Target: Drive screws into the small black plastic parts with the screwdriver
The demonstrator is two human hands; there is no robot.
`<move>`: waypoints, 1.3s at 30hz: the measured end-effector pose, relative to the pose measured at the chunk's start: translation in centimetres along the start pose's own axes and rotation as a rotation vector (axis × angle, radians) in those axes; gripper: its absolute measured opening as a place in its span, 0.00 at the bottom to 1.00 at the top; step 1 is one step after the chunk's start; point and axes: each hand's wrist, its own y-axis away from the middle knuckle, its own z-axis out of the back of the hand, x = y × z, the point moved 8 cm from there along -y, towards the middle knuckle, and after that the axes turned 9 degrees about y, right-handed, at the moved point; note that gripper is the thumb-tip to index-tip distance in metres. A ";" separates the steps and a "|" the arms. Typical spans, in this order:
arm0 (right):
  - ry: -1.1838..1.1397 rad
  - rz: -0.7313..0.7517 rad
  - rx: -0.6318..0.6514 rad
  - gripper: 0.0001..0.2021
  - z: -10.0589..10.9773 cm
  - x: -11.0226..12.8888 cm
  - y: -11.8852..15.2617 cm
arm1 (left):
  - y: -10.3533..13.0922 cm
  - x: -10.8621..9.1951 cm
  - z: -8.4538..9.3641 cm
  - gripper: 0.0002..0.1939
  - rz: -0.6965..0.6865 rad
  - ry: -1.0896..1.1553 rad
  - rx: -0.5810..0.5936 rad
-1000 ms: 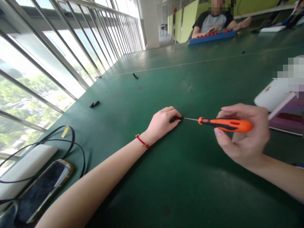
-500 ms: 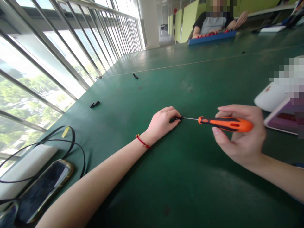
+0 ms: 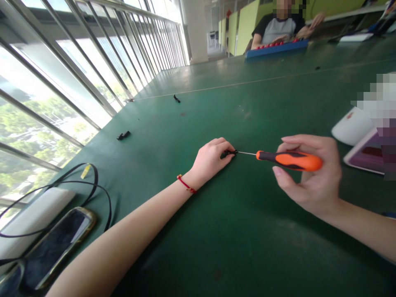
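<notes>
My left hand [image 3: 213, 156], with a red cord bracelet [image 3: 186, 184] at the wrist, pinches a small black part [image 3: 229, 153] against the table top. Most of that part is hidden by the fingers, so its kind cannot be made out. A screwdriver [image 3: 291, 160] with an orange and black handle lies level in my right hand [image 3: 318, 177]. Its thin metal shaft points left, and the tip meets the right end of the black part. The handle's butt rests in the palm, while the thumb and forefinger stand slightly off the handle.
Two small black pieces [image 3: 123, 135] [image 3: 176, 98] lie on the green table [image 3: 198, 247]. A phone [image 3: 58, 251], a white power bank-like block [image 3: 34, 218] and a black cable [image 3: 109, 202] are at left. White containers [image 3: 352, 123] stand right. Across sits a person [image 3: 278, 31] behind a blue tray [image 3: 275, 50].
My right hand and the screwdriver have shifted slightly left. The handle has turned, showing a different side of its pattern. My left hand and the black part have barely moved.
</notes>
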 end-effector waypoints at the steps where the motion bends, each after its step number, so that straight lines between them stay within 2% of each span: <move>1: -0.016 -0.002 0.007 0.26 -0.1 -0.1 0.0 | 0.0 0.0 0.0 0.05 0.001 0.000 0.001; 3: 0.039 -0.014 0.081 0.24 -0.5 -0.1 0.0 | 0.0 0.0 0.0 0.05 0.001 -0.001 0.000; 5: 0.124 -0.031 0.154 0.18 -0.8 -0.1 0.2 | 0.0 -0.1 0.0 0.05 0.000 -0.003 -0.001; 7: 0.152 -0.045 0.180 0.14 -0.9 -0.1 0.4 | 0.0 -0.1 0.0 0.05 -0.001 -0.002 0.000; 9: 0.122 -0.039 0.156 0.16 -0.9 -0.1 0.5 | 0.0 -0.1 0.0 0.05 -0.005 0.003 0.002; 14: -0.011 0.035 -0.030 0.27 0.1 0.2 0.0 | 0.0 -0.1 0.0 0.06 0.000 -0.001 0.000; 17: 0.055 0.046 0.052 0.27 -0.3 0.4 -0.3 | 0.0 -0.1 0.0 0.06 0.001 -0.004 0.003; 20: 0.162 0.056 0.149 0.15 -0.8 0.9 -0.1 | 0.0 -0.1 0.0 0.05 -0.003 -0.006 0.002; 22: 0.174 0.041 0.163 0.11 -0.8 0.9 0.1 | 0.0 -0.1 0.0 0.05 -0.004 -0.003 0.001; 24: 0.164 0.004 0.118 0.12 -0.6 0.4 0.2 | 0.0 -0.1 0.0 0.05 -0.005 0.000 0.001; 26: 0.112 -0.017 0.024 0.17 -0.1 0.0 0.2 | 0.0 -0.1 0.0 0.05 -0.004 0.002 0.002; 28: 0.030 -0.015 -0.018 0.23 0.0 -0.3 0.1 | 0.0 -0.1 0.0 0.05 -0.003 0.003 -0.001; 30: 0.011 -0.014 0.040 0.26 -0.4 -0.4 0.0 | 0.0 -0.1 0.0 0.05 -0.003 0.004 -0.005; 31: 0.042 -0.015 0.089 0.24 -0.7 -0.3 0.0 | 0.0 -0.1 0.0 0.05 -0.005 0.004 -0.007; 35: 0.178 0.007 0.185 0.10 -1.1 0.3 0.1 | 0.1 -0.1 -0.1 0.05 -0.008 0.003 -0.004; 39: 0.160 -0.007 0.140 0.15 -0.9 0.3 0.1 | 0.0 -0.1 -0.1 0.05 -0.006 0.007 -0.001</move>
